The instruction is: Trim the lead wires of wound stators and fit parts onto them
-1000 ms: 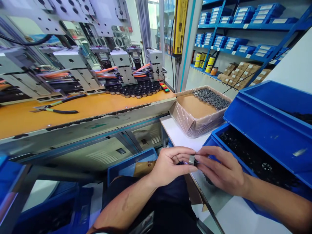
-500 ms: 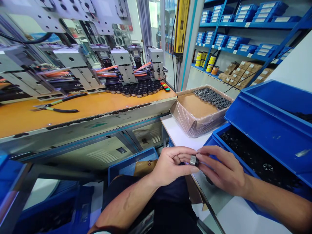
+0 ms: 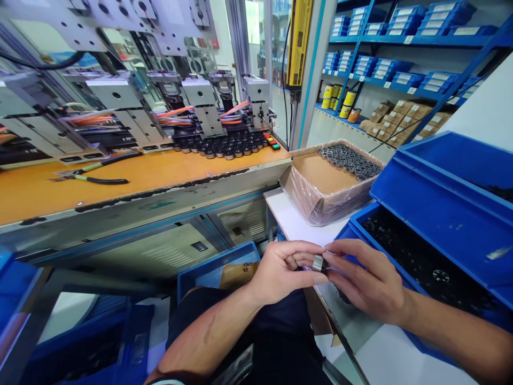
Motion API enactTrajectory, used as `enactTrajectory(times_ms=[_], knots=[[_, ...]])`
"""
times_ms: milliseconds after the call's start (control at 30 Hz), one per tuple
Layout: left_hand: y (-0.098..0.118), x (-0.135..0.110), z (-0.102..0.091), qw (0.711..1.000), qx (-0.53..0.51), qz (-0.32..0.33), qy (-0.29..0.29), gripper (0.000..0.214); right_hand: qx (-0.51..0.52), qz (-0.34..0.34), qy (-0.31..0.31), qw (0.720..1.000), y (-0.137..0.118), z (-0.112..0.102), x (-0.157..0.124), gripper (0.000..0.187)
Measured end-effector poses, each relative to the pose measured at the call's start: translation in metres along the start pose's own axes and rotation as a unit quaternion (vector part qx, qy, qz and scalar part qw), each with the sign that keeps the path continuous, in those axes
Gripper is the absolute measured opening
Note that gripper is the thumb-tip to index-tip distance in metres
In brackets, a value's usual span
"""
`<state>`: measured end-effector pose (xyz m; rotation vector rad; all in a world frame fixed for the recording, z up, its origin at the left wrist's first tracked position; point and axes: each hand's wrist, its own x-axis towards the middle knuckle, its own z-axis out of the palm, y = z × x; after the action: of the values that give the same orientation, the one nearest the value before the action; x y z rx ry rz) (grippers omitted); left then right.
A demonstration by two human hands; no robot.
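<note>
My left hand (image 3: pixel 282 272) and my right hand (image 3: pixel 363 278) meet low in the middle of the view, over the edge of a white side table (image 3: pixel 292 222). Between their fingertips they pinch a small metal cylindrical part (image 3: pixel 318 263). Both hands have their fingers closed on it. Just right of my right hand is a blue bin (image 3: pixel 473 230) filled with dark round parts (image 3: pixel 425 264).
A plastic-lined cardboard box (image 3: pixel 320 200) with rows of dark parts sits on the white table. An orange workbench (image 3: pixel 120 179) carries pliers (image 3: pixel 94 174), a machine with several heads (image 3: pixel 200 104) and a row of black parts (image 3: pixel 224 147). Blue shelving (image 3: pixel 401 48) stands at the back right. A blue bin (image 3: pixel 216 270) is below.
Hardly anything differs; my hands have shifted very slightly while still holding the small metal part between them.
</note>
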<state>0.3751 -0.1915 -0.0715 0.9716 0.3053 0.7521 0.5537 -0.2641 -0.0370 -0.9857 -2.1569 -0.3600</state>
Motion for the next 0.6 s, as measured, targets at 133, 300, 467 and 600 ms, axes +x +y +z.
enactTrajectory(times_ms=[133,300,467,600], knots=[[-0.0001,-0.0009,0.0002,1.000,0.004,0.001,-0.001,0.040,0.006,0.005,0.002,1.000,-0.0010,-0.0006,-0.0002,0.023],[0.0000,-0.0016,-0.0007,1.000,0.031,0.002,-0.001,0.041,0.002,0.007,0.004,1.000,-0.0027,-0.0007,0.0013,0.022],[-0.0005,-0.0019,-0.0019,0.999,0.038,0.009,-0.007,0.041,-0.003,0.008,0.003,1.000,-0.0030,-0.0006,0.0026,0.022],[0.0002,-0.0027,-0.0017,0.998,0.056,0.013,-0.008,0.043,0.000,0.003,0.000,1.000,-0.0030,-0.0008,0.0021,0.024]])
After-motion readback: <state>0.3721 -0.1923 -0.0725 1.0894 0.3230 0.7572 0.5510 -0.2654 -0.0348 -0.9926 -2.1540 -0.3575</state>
